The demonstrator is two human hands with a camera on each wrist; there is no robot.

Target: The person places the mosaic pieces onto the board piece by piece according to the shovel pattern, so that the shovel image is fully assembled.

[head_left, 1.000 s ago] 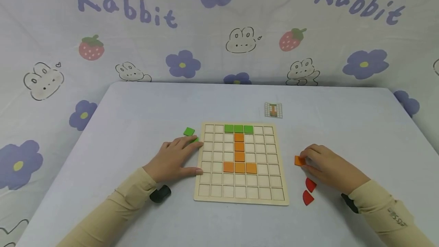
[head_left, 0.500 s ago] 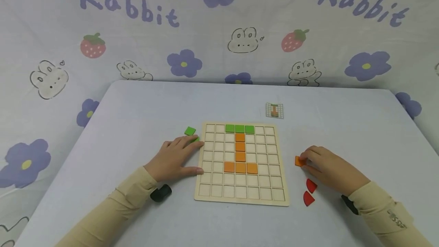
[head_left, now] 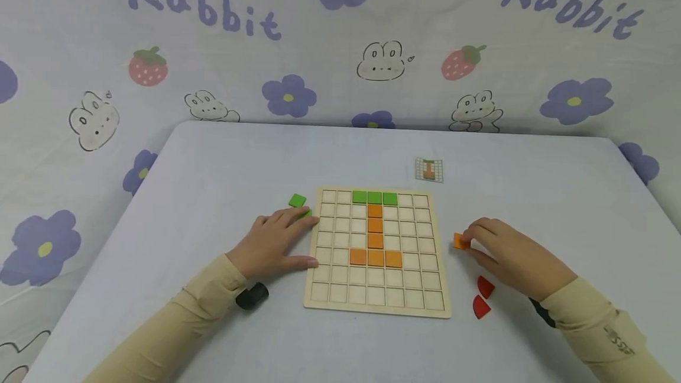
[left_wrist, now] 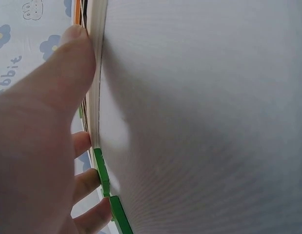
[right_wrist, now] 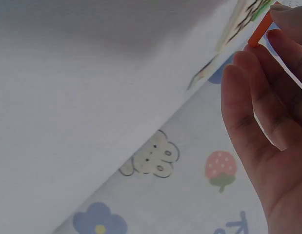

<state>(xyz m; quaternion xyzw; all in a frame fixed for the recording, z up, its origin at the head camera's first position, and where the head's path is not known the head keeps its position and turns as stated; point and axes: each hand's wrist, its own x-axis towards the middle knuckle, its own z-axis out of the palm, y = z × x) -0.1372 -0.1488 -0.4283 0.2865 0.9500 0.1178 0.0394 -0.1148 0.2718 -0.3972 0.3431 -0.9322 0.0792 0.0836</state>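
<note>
A wooden grid board (head_left: 376, 312) lies in the middle of the table, with three green tiles (head_left: 375, 197) along its top row. Below them an orange column (head_left: 375, 225) runs down to a row of three orange tiles (head_left: 375, 258). My left hand (head_left: 273, 244) rests at the board's left edge, thumb and fingertips touching the rim, fingers spread. Two loose green tiles (head_left: 297, 200) lie by its fingertips, one partly covered. Right of the board, my right hand (head_left: 505, 253) pinches an orange square tile (right_wrist: 260, 30) between thumb and fingers; the right wrist view shows it edge-on.
Two red quarter-circle pieces (head_left: 482, 307) lie on the table near my right hand. A small pattern card (head_left: 428, 169) lies beyond the board's far right corner. A printed curtain (head_left: 330, 46) hangs behind the table's far edge.
My right hand has lifted slightly and shifted a little toward the board with the orange tile. My left hand keeps its place at the board's edge. The head view has shifted slightly.
</note>
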